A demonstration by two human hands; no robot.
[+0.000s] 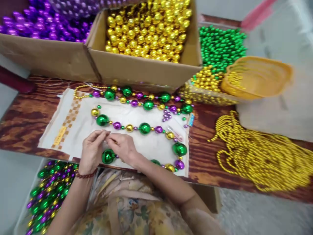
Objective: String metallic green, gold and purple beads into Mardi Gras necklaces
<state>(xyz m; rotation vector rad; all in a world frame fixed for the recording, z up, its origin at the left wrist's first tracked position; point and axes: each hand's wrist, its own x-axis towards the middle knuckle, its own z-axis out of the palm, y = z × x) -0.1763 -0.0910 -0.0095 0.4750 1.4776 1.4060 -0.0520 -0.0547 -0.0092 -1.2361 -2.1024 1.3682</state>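
My left hand (92,150) and my right hand (123,147) meet above a white cloth (80,127), thumbs and fingers pinched together. Whatever sits between the fingertips is too small to make out. Around them curves a bead strand (144,128) of large green, purple and gold beads. One big green bead (108,156) lies just below the fingers, and part of the strand is hidden behind my right forearm. Farther back rests a second bead necklace (148,104) with a thin gold bead chain (79,91) at its left end.
Cardboard boxes of purple beads (46,26) and gold beads (146,32) stand behind the cloth. To the right are green beads (221,45), an orange basket (264,88) and gold bead chains (264,156). Small purple beads (167,115) lie by pink-handled snips (177,133). Finished-looking strands (49,195) fill a bin lower left.
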